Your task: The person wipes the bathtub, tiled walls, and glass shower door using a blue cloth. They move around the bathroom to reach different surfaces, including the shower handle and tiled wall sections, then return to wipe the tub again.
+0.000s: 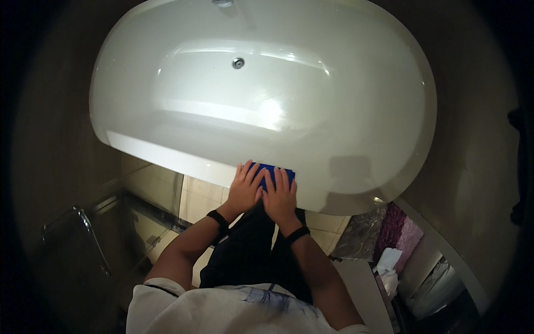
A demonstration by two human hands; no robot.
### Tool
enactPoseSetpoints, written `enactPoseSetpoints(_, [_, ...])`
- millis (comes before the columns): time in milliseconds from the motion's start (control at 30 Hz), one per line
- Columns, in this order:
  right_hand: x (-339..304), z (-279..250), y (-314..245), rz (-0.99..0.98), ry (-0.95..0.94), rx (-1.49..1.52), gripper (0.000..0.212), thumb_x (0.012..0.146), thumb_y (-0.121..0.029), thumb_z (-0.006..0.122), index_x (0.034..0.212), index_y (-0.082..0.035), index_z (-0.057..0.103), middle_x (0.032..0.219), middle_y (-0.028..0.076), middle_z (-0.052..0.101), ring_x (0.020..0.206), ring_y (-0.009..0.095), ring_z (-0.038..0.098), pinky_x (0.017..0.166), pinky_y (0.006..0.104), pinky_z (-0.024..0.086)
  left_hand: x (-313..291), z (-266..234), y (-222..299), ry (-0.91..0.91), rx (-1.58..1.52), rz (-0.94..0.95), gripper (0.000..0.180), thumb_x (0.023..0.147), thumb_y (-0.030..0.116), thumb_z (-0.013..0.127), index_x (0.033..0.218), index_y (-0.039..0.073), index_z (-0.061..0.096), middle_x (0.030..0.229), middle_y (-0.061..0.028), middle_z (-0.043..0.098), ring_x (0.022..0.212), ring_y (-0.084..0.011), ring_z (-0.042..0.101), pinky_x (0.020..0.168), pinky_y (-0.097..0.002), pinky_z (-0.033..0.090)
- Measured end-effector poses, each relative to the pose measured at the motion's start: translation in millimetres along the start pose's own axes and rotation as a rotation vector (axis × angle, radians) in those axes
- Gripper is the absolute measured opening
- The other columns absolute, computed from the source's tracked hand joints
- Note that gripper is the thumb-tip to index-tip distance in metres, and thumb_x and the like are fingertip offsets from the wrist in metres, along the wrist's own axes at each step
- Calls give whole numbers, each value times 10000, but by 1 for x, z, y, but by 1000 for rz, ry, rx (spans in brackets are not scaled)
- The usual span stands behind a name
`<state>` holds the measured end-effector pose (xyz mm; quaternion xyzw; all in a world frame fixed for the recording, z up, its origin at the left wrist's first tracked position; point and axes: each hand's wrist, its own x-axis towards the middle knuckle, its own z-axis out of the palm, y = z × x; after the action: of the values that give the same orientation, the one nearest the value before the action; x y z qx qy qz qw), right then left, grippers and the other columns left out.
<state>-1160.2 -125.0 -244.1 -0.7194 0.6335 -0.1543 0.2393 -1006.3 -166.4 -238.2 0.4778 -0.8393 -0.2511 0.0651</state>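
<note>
A folded blue cloth lies over the near rim of a white oval bathtub. Both hands rest on it side by side, close together. My left hand presses on the cloth's left part with its fingers stretched out. Over the right part, my right hand lies flat, fingers extended and slightly apart. Beneath the hands, part of the cloth is hidden. Each wrist wears a dark band.
A metal drain sits in the tub floor, with a chrome fitting at the far edge. Lower left is a glass panel with a chrome handle. At lower right are a purple mat, white crumpled paper and a lined bin.
</note>
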Motion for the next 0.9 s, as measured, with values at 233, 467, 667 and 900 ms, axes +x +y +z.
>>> enactPoseSetpoints(233, [-31, -35, 63, -103, -99, -190, 622, 840, -315, 646, 1379, -86, 437, 1418, 182, 401, 1329, 346, 355, 1074, 583, 230, 16, 38, 53, 34, 57, 63, 526, 799, 215, 584, 1272, -11, 537, 1347, -221, 475, 1321, -440, 341, 1080, -598, 277])
enactPoseSetpoints(467, [-29, -27, 62, -293, -12, -262, 618, 903, -413, 573, 1404, -101, 391, 1378, 211, 426, 1312, 388, 373, 1066, 603, 271, 2, 44, 59, 90, -58, -103, 548, 823, 266, 589, 1321, 52, 507, 1398, -175, 424, 1354, -395, 314, 1098, -561, 285])
enactPoseSetpoints(667, [26, 6, -10, -466, -188, -240, 665, 826, -359, 657, 1380, -86, 413, 1382, 221, 420, 1299, 391, 382, 1063, 587, 302, -42, 7, -16, 69, 87, -309, 593, 825, 264, 594, 1368, 64, 466, 1471, -157, 359, 1398, -370, 253, 1125, -560, 207])
enactPoseSetpoints(900, [64, 23, -32, -675, -112, -44, 492, 804, -248, 657, 1276, -155, 552, 1337, 162, 459, 1242, 353, 417, 1043, 549, 326, -52, 23, -15, 524, 0, -566, 513, 866, 104, 513, 1366, 17, 437, 1466, -194, 340, 1381, -461, 224, 1124, -577, 191])
